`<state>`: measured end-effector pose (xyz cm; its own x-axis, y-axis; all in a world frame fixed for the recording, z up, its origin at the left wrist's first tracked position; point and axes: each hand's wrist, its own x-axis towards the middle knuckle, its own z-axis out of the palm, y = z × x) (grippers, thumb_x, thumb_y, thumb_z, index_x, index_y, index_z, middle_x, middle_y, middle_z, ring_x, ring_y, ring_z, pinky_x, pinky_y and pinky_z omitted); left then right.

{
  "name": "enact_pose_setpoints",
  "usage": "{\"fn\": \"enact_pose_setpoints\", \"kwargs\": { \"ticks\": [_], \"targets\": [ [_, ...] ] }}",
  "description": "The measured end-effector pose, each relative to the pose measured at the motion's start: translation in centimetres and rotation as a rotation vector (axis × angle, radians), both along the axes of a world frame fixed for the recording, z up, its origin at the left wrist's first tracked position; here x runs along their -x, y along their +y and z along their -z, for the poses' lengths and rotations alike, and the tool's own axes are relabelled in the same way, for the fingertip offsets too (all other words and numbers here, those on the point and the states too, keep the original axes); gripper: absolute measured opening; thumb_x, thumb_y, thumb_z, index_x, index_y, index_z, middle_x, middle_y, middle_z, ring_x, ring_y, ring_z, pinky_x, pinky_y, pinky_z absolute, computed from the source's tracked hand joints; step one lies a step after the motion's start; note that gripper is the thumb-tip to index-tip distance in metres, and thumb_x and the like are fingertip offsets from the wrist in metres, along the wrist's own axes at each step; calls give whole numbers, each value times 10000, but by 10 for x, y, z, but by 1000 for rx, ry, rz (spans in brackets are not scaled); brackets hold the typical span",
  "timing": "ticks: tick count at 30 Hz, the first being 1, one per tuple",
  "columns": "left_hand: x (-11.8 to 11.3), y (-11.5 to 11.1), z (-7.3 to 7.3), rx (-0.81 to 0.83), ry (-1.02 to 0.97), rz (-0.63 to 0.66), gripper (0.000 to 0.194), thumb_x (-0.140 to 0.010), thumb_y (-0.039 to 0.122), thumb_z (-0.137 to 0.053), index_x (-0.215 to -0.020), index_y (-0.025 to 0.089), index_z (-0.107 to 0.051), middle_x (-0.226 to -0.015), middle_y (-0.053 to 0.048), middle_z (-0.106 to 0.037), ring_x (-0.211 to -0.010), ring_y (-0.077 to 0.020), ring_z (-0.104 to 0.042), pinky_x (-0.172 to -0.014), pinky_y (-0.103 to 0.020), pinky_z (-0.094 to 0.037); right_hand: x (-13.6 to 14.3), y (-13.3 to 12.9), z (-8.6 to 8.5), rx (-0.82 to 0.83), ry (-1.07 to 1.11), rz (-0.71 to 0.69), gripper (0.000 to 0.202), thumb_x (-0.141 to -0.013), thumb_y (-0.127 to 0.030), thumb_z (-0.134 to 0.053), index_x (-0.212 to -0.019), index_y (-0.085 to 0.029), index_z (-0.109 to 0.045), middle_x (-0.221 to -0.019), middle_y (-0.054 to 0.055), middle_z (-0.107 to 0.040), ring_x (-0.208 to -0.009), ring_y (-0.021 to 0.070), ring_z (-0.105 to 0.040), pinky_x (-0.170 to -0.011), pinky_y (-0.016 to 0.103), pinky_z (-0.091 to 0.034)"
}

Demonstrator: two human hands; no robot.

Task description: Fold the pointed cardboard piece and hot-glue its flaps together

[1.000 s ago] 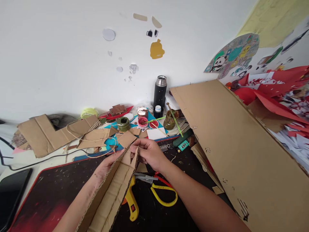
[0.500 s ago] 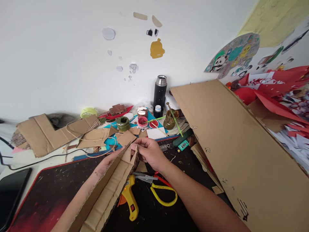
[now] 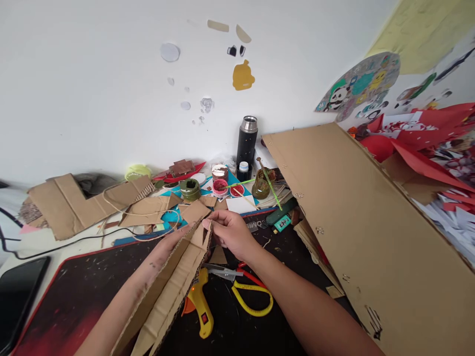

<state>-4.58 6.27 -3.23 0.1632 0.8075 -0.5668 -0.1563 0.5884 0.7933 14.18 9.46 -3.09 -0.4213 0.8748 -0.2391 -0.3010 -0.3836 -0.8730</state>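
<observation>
A long folded cardboard strip [image 3: 174, 287], shaped like a narrow channel, runs from the bottom of the view up to both hands. My right hand [image 3: 228, 231] pinches its far end between thumb and fingers. My left hand [image 3: 178, 236] is behind the strip's left wall and mostly hidden by it; a thumb tip shows at the far end. Below the hands lie a yellow hot glue gun [image 3: 202, 306] and scissors [image 3: 252, 299] with red and yellow handles, on a dark mat [image 3: 237, 331].
A large cardboard panel [image 3: 363, 212] leans on the right. Behind the mat stand open paint jars [image 3: 190, 190], a black flask [image 3: 247, 141] and cardboard scraps [image 3: 67, 205]. A phone [image 3: 22, 291] lies at the left, near a black cable [image 3: 74, 248].
The near part of the cardboard strip has shifted slightly right, and the left forearm has moved a little. Both hands keep nearly the same place at its far end.
</observation>
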Motion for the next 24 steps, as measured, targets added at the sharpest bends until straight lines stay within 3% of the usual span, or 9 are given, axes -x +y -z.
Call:
{"fn": "enact_pose_setpoints", "kwargs": {
  "ticks": [2, 5, 6, 8, 10, 14, 17, 24],
  "targets": [
    [3, -3, -10, 13, -27, 7, 568, -820, 705, -803, -966, 156, -819, -781, -124, -834, -694, -295, -786, -661, -357, -626, 0, 1, 1, 0, -13, 9, 456, -700, -545, -917, -808, -194, -646, -553, -96, -517, -410, 56, -339, -390, 215, -219],
    [11, -7, -30, -18, -98, 45, 794, -767, 858, -742, -1187, 188, -815, -1083, -181, -860, -960, -384, -812, -784, -430, -648, 0, 3, 5, -3, -21, 35, 456, -704, -545, -917, -810, -197, -641, -585, -90, -532, -426, 54, -345, -402, 213, -226],
    [14, -8, -36, -52, -55, 52, 819, -731, 877, -753, -1186, 200, -822, -1139, -194, -854, -1004, -407, -804, -788, -444, -648, 1, 3, 6, -7, -22, 37, 454, -708, -544, -916, -808, -198, -640, -592, -87, -534, -429, 54, -349, -405, 213, -230],
    [19, -9, -47, -132, 204, 69, 665, -739, 708, -880, -1220, 253, -823, -1328, -156, -813, -1207, -395, -747, -935, -415, -617, 1, 3, 7, -16, -26, 33, 445, -718, -543, -911, -807, -200, -640, -596, -84, -536, -432, 57, -357, -408, 215, -235],
    [21, -10, -53, -189, 406, 112, 659, -708, 673, -915, -1231, 284, -819, -1406, -118, -783, -1282, -399, -703, -1016, -424, -580, 2, 2, 8, -22, -34, 33, 442, -720, -545, -909, -809, -202, -644, -598, -81, -542, -434, 61, -361, -405, 217, -237],
    [20, -8, -51, -331, 506, 303, 525, -806, 708, -789, -1054, 248, -826, -1104, -92, -841, -1074, -374, -742, -938, -432, -580, 2, 1, 6, -19, -50, 32, 466, -701, -567, -912, -817, -208, -639, -595, -83, -542, -434, 62, -358, -403, 218, -235],
    [20, -7, -46, -377, 532, 335, 453, -851, 668, -745, -958, 230, -789, -978, -72, -818, -923, -320, -730, -811, -390, -575, 1, 0, 3, -43, -41, 2, 477, -723, -597, -893, -817, -211, -628, -556, -97, -505, -413, 65, -354, -398, 223, -239],
    [22, -8, -41, -362, 570, 245, 572, -863, 641, -712, -1236, 215, -636, -844, -31, -777, -722, -243, -681, -639, -336, -512, -1, -3, 1, -109, -84, -131, 424, -807, -561, -863, -830, -211, -624, -537, -99, -507, -403, 78, -406, -398, 228, -270]
  ]
}}
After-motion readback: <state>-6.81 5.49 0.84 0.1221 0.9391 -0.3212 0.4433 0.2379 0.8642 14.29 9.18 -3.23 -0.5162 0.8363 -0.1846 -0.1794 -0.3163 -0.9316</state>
